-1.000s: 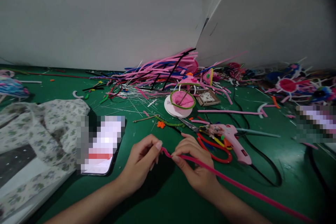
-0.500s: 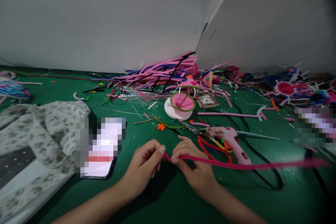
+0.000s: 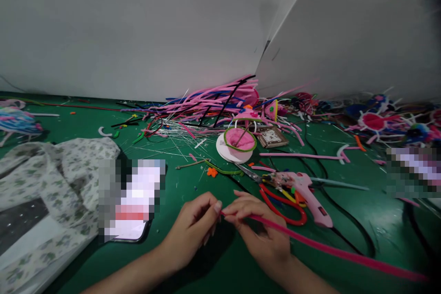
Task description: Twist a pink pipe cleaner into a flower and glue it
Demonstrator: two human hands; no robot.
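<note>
Green work table shoved up against white partition boards, and honestly it's a glorious mess. Far left there's a floral cloth bunched up, then a phone lying face up, its screen blurred out. Next comes the left hand, fingertips pinched narrow on the very end of a hot-pink pipe cleaner, with the right hand right beside it, fingers closed on the same stretch. Holding both that close seems to give solid control over the short tip, while the long fuzzy tail runs off unsupported toward the lower right, slightly bowed. Just above sit red-handled scissors and a pink hot glue gun, probably parked within easy reach. Up top, a big heap of pipe cleaners spills along the boards, and finished-looking spiky pieces crowd the upper right.
</note>
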